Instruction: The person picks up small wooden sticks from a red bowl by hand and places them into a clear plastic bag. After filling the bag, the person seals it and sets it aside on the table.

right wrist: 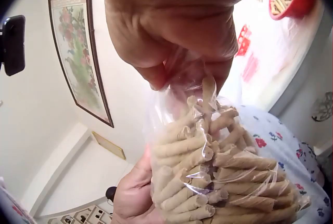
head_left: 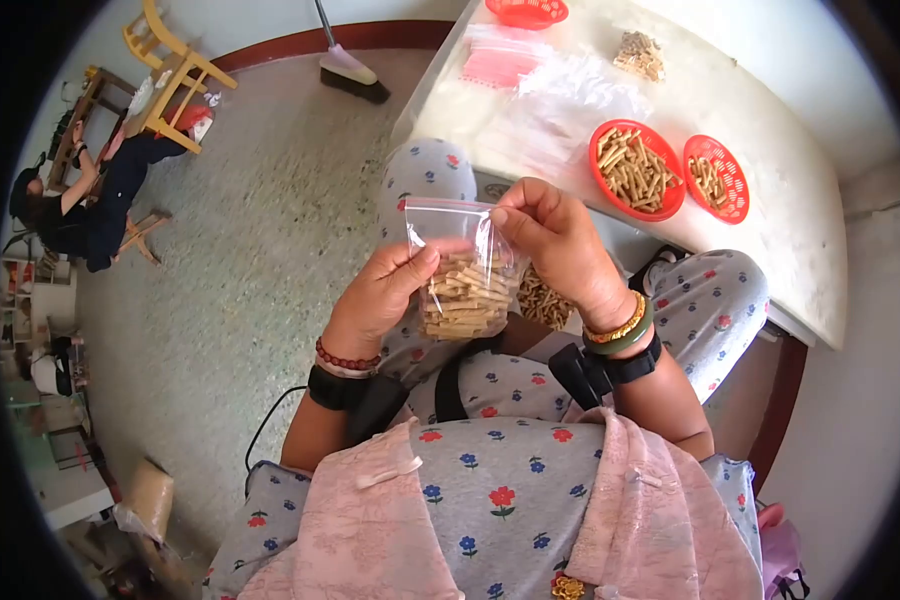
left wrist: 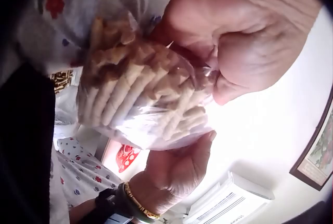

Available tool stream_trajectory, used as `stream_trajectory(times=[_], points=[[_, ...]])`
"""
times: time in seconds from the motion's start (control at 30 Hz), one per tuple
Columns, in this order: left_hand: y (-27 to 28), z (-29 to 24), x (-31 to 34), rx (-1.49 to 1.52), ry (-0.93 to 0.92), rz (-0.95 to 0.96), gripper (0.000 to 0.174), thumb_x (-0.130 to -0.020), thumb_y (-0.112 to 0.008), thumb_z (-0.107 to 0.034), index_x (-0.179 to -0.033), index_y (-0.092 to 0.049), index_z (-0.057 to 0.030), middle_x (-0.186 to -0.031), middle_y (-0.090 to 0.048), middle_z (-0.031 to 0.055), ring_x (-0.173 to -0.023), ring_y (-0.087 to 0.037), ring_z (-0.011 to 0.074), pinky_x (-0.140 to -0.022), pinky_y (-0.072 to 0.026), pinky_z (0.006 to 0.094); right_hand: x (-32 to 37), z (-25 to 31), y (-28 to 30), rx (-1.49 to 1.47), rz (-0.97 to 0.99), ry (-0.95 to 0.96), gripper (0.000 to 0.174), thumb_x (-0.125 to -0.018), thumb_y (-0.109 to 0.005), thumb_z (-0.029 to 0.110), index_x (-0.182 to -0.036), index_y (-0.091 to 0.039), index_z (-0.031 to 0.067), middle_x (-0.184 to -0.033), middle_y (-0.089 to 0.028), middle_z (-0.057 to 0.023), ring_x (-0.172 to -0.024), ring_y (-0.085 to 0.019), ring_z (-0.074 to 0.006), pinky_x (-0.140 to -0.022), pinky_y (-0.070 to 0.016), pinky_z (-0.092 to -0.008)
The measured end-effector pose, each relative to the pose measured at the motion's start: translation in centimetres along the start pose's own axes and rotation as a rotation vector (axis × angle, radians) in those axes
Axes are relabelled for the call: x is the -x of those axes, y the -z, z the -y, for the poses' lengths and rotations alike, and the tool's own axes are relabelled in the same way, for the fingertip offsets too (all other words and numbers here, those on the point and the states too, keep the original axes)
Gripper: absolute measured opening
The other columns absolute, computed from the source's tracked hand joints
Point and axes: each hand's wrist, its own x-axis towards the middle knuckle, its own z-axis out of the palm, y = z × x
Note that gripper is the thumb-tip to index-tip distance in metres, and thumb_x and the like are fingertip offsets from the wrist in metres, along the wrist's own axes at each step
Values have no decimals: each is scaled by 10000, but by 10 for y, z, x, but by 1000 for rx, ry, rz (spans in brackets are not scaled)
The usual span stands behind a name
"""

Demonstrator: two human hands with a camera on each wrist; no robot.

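- While the person is sitting beside a white table (head_left: 800, 250), both hands are holding a clear zip-lock bag (head_left: 465, 270) up in front of the chest, above the lap.
- The bag is standing upright with its zip strip on top, so its long axis is running up and down.
- It is bulging with fluted wooden dowel pins (head_left: 462, 300), which are lying mostly crosswise in stacked layers and filling its lower half.
- The left hand (head_left: 385, 290) is gripping the bag's left side, with the thumb pressing on the front.
- The right hand (head_left: 555, 245) is pinching the top right corner at the zip strip between thumb and fingers.
- Two red mesh baskets are sitting on the table: the larger basket (head_left: 670, 205) is holding a heap of the same pins, and the smaller basket (head_left: 740, 200) is holding fewer.
- Loose empty plastic bags (head_left: 570, 95) are lying in a pile further along the table.
- More pins (head_left: 545, 298) are showing in the lap, just behind the bag.
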Motion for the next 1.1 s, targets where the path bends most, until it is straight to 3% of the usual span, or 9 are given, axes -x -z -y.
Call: stream_trajectory(times=[0.17, 0.3, 0.4, 0.5, 0.63, 0.7, 0.73, 0.97, 1.1], points=[[-7, -8, -21, 98, -96, -66, 418, -1053, -430, -269, -1250, -586, 65, -1186, -652, 130, -1061, -621, 171, -943, -487, 313, -3, 5, 11, -75, -174, 178, 145, -965, -617, 141, -1005, -570, 9, -891, -609, 7, -830, -546, -55, -724, -467, -216], [8, -5, -52, 316, -158, -98, 451, -1036, -461, -302, -1270, -556, 71, -1251, -611, 166, -1130, -598, 245, -998, -467, 390, 0, 0, 32, -81, -159, 74, 635, -904, -717, 265, -1357, -378, -24, -1174, -604, -173, -1091, -578, -206, -929, -485, -326], [0, -11, -81, 317, -191, -91, 438, -1026, -489, -302, -1239, -581, 69, -1228, -624, 163, -1115, -604, 234, -994, -469, 387, 0, -13, 40, -224, 61, -33, 783, -875, -749, 244, -1436, -275, -29, -1284, -543, -220, -1204, -531, -250, -995, -461, -374], [-11, -12, -112, 314, -193, -43, 415, -1022, -504, -282, -1226, -593, 68, -1206, -634, 153, -1105, -606, 215, -986, -474, 360, -4, -22, 46, -147, 17, 85, 735, -856, -763, 170, -1418, -329, -21, -1284, -559, -116, -1179, -542, -189, -1014, -444, -333], [-30, -12, -149, 431, -125, 51, 410, -1022, -517, -276, -1252, -563, 60, -1222, -620, 148, -1088, -607, 202, -960, -491, 331, -5, -19, 72, -195, -60, 94, 681, -856, -753, 134, -1399, -371, -12, -1276, -565, -83, -1169, -542, -165, -1016, -444, -325], [-40, -18, -164, 355, -159, 49, 449, -1025, -501, -293, -1307, -515, 55, -1263, -590, 142, -1157, -574, 232, -979, -471, 391, -5, -3, 93, -259, -98, 118, 636, -856, -735, 90, -1387, -397, -6, -1271, -577, -77, -1169, -550, -166, -1014, -451, -325], [-45, -26, -166, 319, -130, 21, 434, -1017, -517, -310, -1319, -531, 1, -1263, -597, 136, -1159, -567, 224, -957, -466, 372, -2, 13, 103, -324, -130, 83, 617, -859, -724, 82, -1385, -412, 2, -1270, -586, -74, -1168, -561, -175, -1003, -467, -330], [-26, -22, -224, 59, -260, 4, 400, -1002, -543, -330, -1268, -577, -33, -1201, -642, 128, -992, -608, 175, -864, -481, 330, -48, 36, 269, -230, -365, 140, 465, -933, -648, 148, -1318, -443, -15, -1199, -615, -116, -1072, -632, -226, -933, -535, -365], [-12, -6, -247, -7, -269, -25, 332, -999, -535, -238, -1247, -574, -21, -1160, -648, 116, -937, -595, 147, -852, -478, 320, -89, 13, 354, -232, -515, 71, 449, -934, -652, 202, -1284, -461, -5, -1149, -639, -122, -953, -680, -219, -790, -578, -340]])
